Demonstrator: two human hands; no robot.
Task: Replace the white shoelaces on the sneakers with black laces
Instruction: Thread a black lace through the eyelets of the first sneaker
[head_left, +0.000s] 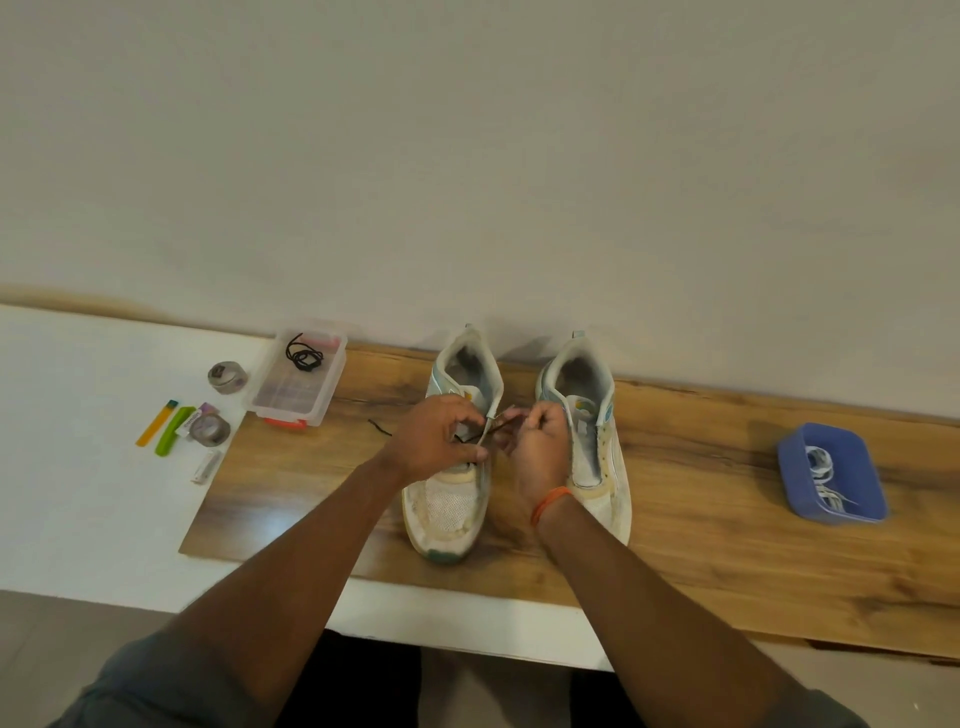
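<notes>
Hands (441, 431) on black lace (470, 439), left sneaker (452, 499)

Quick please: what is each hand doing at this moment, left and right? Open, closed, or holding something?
Left hand: fingers curled, pinching the black lace over the left sneaker.
Right hand: fingers curled, pinching the same black lace.
</notes>
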